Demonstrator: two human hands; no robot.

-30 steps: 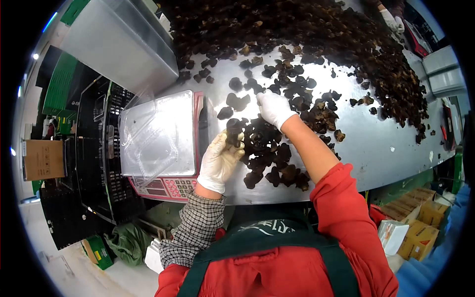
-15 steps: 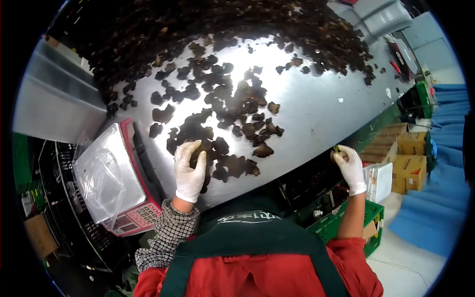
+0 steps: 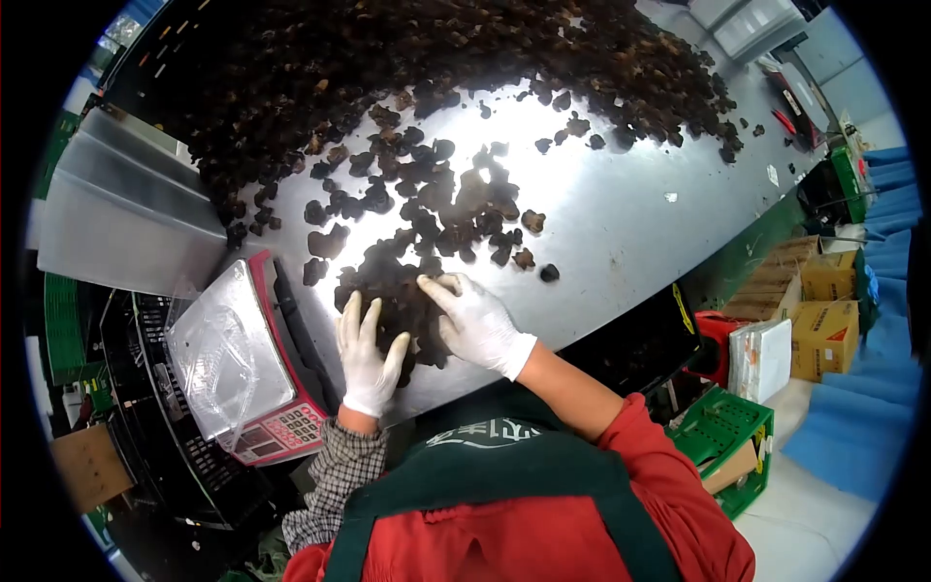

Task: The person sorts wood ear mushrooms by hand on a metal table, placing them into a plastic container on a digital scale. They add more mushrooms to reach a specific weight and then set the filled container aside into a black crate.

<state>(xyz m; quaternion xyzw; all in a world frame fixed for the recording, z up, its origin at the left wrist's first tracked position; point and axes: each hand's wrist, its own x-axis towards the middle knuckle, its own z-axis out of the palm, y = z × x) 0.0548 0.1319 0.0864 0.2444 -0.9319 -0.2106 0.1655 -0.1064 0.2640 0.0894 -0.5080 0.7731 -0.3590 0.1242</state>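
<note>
Pieces (image 3: 398,308), dark and frilled, lay in a close cluster on the metal surface (image 3: 621,262), between my two gloved hands. Handling this cluster appeared to be the step in hand. My left hand (image 3: 370,363) stood at its near left edge, fingers spread; my right hand (image 3: 479,327) reached in from the other side, fingers bent, though whether they pinched a piece I could not tell. The next move, I judged, called for a light touch, since thin, curled rims might tear (or cling together). Farther off, a heap (image 3: 436,58) of similar lumps showed brown flecks among near-black. Surface: smooth, grey, glaring. To my left: a scale (image 3: 233,339) with a flat silvery pan, clear plastic (image 3: 215,380) crumpled across it.
</note>
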